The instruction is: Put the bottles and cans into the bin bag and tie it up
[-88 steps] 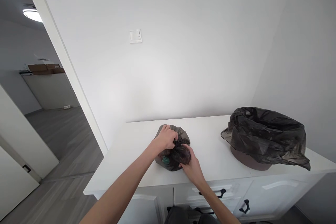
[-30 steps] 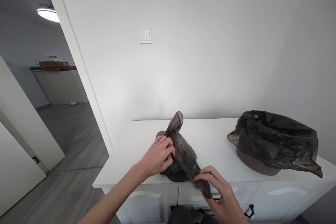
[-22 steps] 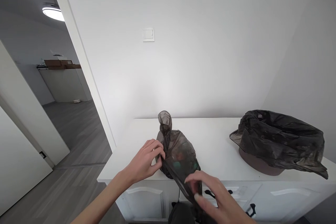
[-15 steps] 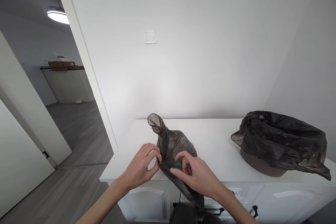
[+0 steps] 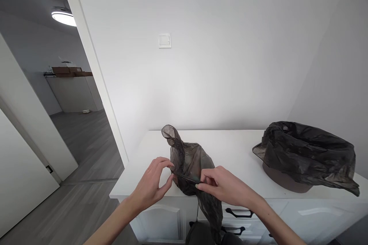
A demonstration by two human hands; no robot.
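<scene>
A thin black plastic garbage bag (image 5: 194,160) lies bunched on the white cabinet top. Greenish contents show dimly through it. One end stands up in a loop at the back left, and another hangs over the front edge. My left hand (image 5: 152,180) has thumb and forefinger curled onto the bag's left side, gripping its film. My right hand (image 5: 224,185) pinches a gathered strip of the bag, stretched taut between both hands.
To the right on the cabinet top (image 5: 230,157) stands a brown bin (image 5: 287,180) lined with another black bag (image 5: 310,153). Drawers with black handles (image 5: 239,213) are below. A light switch (image 5: 165,41) is on the wall. A doorway opens at the left.
My right hand has moved slightly right and closed on the bag, drawing a strip of it taut. The left hand stays nearly in place.
</scene>
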